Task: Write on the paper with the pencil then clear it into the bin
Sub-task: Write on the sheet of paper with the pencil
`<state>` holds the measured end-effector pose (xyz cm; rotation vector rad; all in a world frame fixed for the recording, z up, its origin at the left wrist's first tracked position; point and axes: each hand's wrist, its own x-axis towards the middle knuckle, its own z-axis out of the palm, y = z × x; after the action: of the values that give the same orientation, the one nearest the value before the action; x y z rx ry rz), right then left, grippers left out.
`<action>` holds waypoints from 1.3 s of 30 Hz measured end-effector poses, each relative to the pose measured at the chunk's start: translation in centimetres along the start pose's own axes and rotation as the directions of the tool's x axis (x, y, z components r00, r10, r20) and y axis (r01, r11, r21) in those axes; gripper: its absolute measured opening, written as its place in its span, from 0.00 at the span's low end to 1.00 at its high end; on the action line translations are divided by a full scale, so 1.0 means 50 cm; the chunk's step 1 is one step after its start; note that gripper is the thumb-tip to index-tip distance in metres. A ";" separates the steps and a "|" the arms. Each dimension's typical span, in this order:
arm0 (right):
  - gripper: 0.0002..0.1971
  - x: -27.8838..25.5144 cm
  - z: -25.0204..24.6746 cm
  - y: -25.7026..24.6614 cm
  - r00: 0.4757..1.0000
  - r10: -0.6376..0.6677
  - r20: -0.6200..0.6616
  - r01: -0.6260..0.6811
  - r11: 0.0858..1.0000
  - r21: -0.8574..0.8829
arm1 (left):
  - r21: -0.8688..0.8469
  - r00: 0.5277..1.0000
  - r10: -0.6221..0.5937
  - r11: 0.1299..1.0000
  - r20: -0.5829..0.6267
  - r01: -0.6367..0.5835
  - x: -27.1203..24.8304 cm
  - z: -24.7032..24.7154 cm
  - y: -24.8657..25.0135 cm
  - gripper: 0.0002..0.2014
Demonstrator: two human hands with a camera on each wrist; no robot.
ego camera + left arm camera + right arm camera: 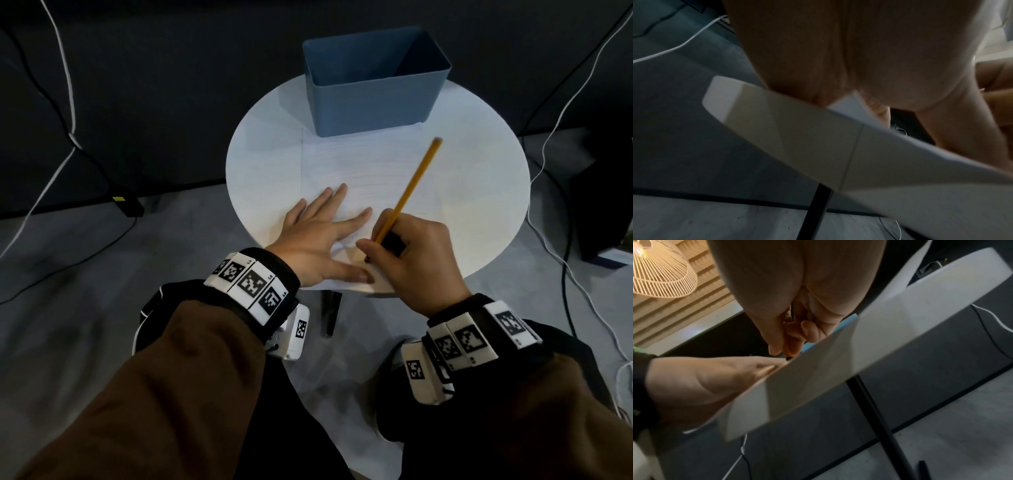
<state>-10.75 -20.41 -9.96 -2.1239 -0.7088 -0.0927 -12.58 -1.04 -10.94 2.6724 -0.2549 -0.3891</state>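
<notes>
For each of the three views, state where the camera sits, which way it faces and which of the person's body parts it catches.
Head: on the person's head, facing down at the table, paper and bin; both sleeves, left hand, right hand gripping the pencil.
Left wrist: below table height, looking up past the palm at the table's edge.
Right wrist: below the rim, looking up; both hands.
Shared: head and right wrist both show the pencil's tip.
</notes>
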 end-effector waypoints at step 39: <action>0.12 -0.014 -0.051 0.017 0.995 0.065 -0.078 -0.065 0.998 -0.005 | 0.002 1.000 0.001 1.000 0.006 -0.001 -0.005 -0.006 0.005 0.49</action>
<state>-10.44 -23.05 -9.22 -2.1361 -0.5937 -0.1420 -12.74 -1.08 -10.55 2.6730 -0.2579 -0.3972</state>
